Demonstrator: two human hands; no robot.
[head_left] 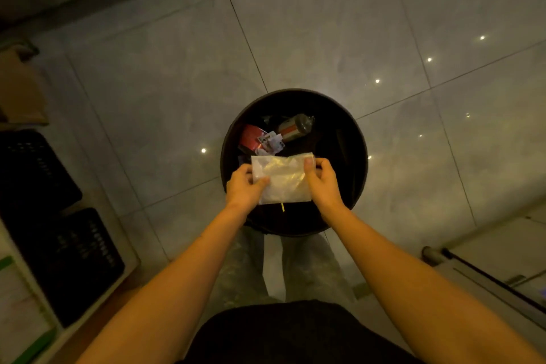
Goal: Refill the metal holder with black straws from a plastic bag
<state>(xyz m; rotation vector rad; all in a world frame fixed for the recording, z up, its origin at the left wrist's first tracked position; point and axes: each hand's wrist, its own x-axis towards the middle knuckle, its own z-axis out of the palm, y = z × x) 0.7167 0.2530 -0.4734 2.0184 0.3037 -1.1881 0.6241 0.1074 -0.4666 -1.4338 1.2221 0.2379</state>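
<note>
A folded, clear plastic bag (283,179) is held flat above a round black bin (359,157) on the floor. My left hand (243,186) pinches the bag's left edge with the thumb on top. At the bag's upper right corner my right hand (323,179) pinches it. No black straws show inside the bag, and no metal holder is in view. A thin yellowish strip (282,206) sticks out below the bag's lower edge.
The bin holds rubbish: a red packet (251,136), crumpled paper (271,142) and a cylindrical container (297,127). Pale floor tiles (325,39) surround it. Black crates (68,260) on a shelf stand at the left. A metal frame leg (431,254) is at the lower right.
</note>
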